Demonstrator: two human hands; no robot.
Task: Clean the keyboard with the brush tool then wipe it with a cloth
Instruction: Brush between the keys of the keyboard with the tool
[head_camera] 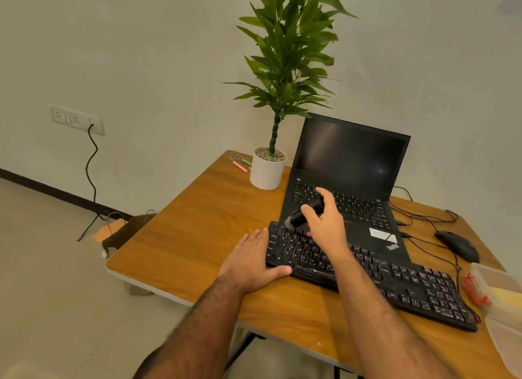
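The surface (pixel 197 237) is a wood-grain top, and the biggest thing on it is an open laptop (pixel 347 186), screen dark, with "ThinkPad" readable on the palm rest beside a white sticker whose print is too small to make out. In front of it, its far edge lying up on the laptop's front, is the black keyboard (pixel 395 282), long and flat. It looks like light, stiff plastic that would skate if pushed, so it wants pinning at an end, not lifting. "ZEBRONICS" is printed on its near edge.

The left hand (pixel 251 262) does that job: it lies flat and open on the surface, thumb pressed against the keyboard's left front corner, gripping nothing.

The right hand (pixel 324 223) is closed around the brush (pixel 306 213), a short black barrel held like a torch, its pale bristles aimed down-left at the top-left keys. I'd judge it light and rigid, the bristles soft; holding it mid-barrel suits it, since pressing hard could lever up a keycap.

I see no cloth for certain; something yellow lies in a clear box (pixel 505 302) at the right edge.
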